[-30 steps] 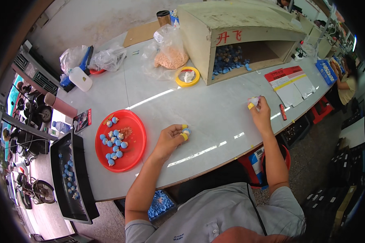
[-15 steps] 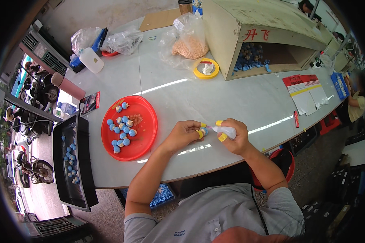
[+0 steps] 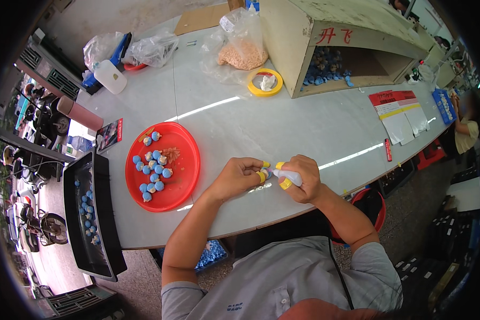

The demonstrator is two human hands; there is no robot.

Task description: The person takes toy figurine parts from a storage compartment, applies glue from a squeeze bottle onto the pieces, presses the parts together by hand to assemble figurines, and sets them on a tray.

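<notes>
Pinched between the fingers of my left hand [image 3: 239,177] is a small blue-and-cream piece [image 3: 268,173], partly hidden by the fingertips. My right hand [image 3: 306,178] is closed round a small translucent white squeeze bottle [image 3: 290,176]. Its tip points left and meets the piece, or comes very near it. Yellow covers wrap the thumb and a fingertip of each hand. Left of my hands stands a round red tray [image 3: 182,188] holding several similar blue-and-cream balls [image 3: 159,169] and a patch of small pinkish bits [image 3: 170,154].
A black bin [image 3: 112,234] with more blue balls sits at the table's left edge. Farther back are a yellow tape roll [image 3: 253,88], a clear bag of orange-pink bits [image 3: 244,55] and an open-fronted box [image 3: 288,53] with blue pieces. A red marker [image 3: 388,150] and papers [image 3: 397,114] lie right.
The bottle has come left, bringing its tip to the piece in my left hand. The whole view has shifted slightly; the tray and its contents look the same.
</notes>
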